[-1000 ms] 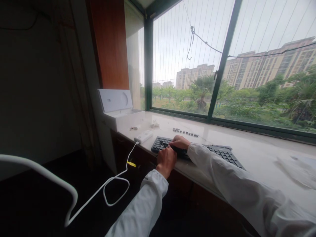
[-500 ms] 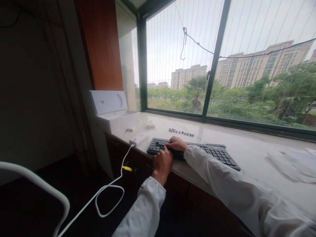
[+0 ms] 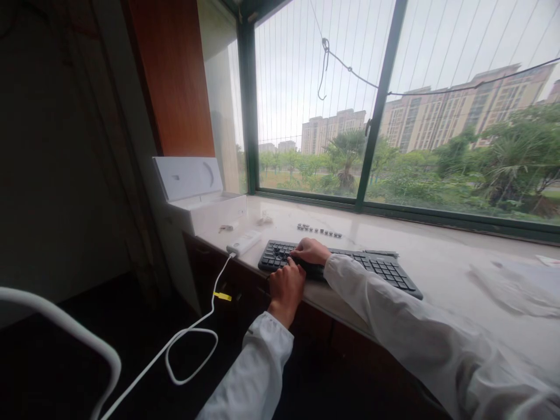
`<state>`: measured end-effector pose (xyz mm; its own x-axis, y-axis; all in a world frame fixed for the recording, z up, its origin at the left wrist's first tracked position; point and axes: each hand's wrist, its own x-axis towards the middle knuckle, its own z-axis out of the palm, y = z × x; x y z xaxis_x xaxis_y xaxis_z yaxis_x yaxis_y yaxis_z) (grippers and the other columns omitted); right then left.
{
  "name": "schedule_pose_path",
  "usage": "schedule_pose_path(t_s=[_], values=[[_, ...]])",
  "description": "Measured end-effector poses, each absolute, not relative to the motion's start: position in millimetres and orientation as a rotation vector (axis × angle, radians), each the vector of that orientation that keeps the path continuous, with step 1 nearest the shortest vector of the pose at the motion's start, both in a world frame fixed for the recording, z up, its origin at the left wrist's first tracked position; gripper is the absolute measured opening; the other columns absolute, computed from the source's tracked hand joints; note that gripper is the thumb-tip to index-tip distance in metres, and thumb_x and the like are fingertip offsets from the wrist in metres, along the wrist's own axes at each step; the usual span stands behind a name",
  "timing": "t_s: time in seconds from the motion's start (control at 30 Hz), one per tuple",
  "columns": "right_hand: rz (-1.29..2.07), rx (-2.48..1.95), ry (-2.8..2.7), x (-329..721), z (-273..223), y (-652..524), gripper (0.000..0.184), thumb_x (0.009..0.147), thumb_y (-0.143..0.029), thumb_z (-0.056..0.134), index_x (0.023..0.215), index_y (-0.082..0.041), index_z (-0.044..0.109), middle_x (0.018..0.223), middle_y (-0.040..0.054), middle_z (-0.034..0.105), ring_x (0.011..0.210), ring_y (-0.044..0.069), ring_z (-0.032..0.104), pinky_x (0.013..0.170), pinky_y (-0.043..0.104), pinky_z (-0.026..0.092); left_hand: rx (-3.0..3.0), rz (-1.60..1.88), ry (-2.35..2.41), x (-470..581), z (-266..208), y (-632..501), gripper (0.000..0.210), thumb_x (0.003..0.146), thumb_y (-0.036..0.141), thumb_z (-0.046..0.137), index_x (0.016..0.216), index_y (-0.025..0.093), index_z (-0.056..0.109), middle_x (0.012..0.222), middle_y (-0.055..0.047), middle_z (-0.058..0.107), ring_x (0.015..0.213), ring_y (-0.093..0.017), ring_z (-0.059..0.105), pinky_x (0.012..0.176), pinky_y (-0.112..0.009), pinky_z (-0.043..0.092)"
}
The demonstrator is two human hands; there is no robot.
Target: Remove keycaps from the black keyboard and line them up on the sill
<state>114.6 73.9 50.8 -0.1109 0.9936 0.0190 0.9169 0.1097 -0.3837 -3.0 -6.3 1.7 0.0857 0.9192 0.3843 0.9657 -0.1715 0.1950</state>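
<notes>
A black keyboard (image 3: 389, 275) lies along the front edge of the marble sill. Dark gaps show among its keys left of centre, close to my fingertips. My left hand (image 3: 286, 286) comes up from the front edge, curled, with one finger reaching onto the keys and the rest closed at the keyboard's near side. From the right, my right hand (image 3: 311, 251) bends over the keyboard, its fingers pinched together beside the left fingertip. Whatever is between them is too small or hidden to make out. Several loose keycaps (image 3: 321, 231) stand in rows behind the keyboard.
A white power strip (image 3: 244, 242) with a white cable (image 3: 212, 312) sits left of the keyboard. Behind it stand a white open box (image 3: 205, 213) and a small metal item (image 3: 226, 228). Clear plastic wrapping (image 3: 511, 286) lies at the right. A window frame (image 3: 306, 201) borders the sill.
The view has shifted slightly, moving everything a little up and left in the picture. Both hands stay at the same part of the keyboard, with hardly any finger movement.
</notes>
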Motion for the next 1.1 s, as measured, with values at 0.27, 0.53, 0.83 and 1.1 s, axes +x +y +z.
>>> schedule_pose_path(t_s=[0.27, 0.53, 0.83, 1.1], values=[[0.41, -1.889, -2.147, 118.8, 54.4, 70.7, 0.04, 0.073, -0.058, 0.069, 0.092, -0.024, 0.079, 0.08, 0.004, 0.073, 0.083, 0.018, 0.064, 0.068, 0.021, 0.042, -2.226, -0.638, -1.947, -1.8, 2.7, -11.5, 0.04, 0.098, 0.032, 0.033, 0.122, 0.011, 0.057, 0.081, -0.013, 0.072, 0.078, -0.026, 0.071, 0.066, -0.032, 0.053], [0.381, -1.911, -2.134, 120.1, 53.1, 71.1, 0.043, 0.072, -0.061, 0.069, 0.091, -0.024, 0.079, 0.079, 0.0035, 0.073, 0.082, 0.018, 0.063, 0.066, 0.022, 0.041, -2.236, -0.654, -1.94, -4.2, 1.6, -12.0, 0.043, 0.098, 0.035, 0.035, 0.135, 0.017, 0.048, 0.084, -0.011, 0.072, 0.078, -0.023, 0.071, 0.068, -0.03, 0.051], [0.381, -1.924, -2.114, 118.4, 51.9, 71.4, 0.043, 0.072, -0.06, 0.069, 0.086, -0.021, 0.078, 0.076, 0.0043, 0.071, 0.079, 0.018, 0.063, 0.064, 0.022, 0.041, -2.273, -0.632, -1.923, -5.9, 4.2, -7.5, 0.039, 0.098, 0.033, 0.034, 0.128, 0.018, 0.054, 0.084, -0.011, 0.072, 0.079, -0.025, 0.071, 0.068, -0.031, 0.051], [0.365, -1.938, -2.077, 114.9, 46.9, 72.0, 0.041, 0.075, -0.059, 0.066, 0.086, -0.021, 0.077, 0.078, 0.0044, 0.072, 0.081, 0.018, 0.064, 0.065, 0.023, 0.041, -2.33, -0.609, -1.895, -7.8, 6.9, -2.7, 0.036, 0.098, 0.03, 0.034, 0.121, 0.016, 0.057, 0.085, -0.011, 0.071, 0.081, -0.023, 0.071, 0.071, -0.029, 0.05]])
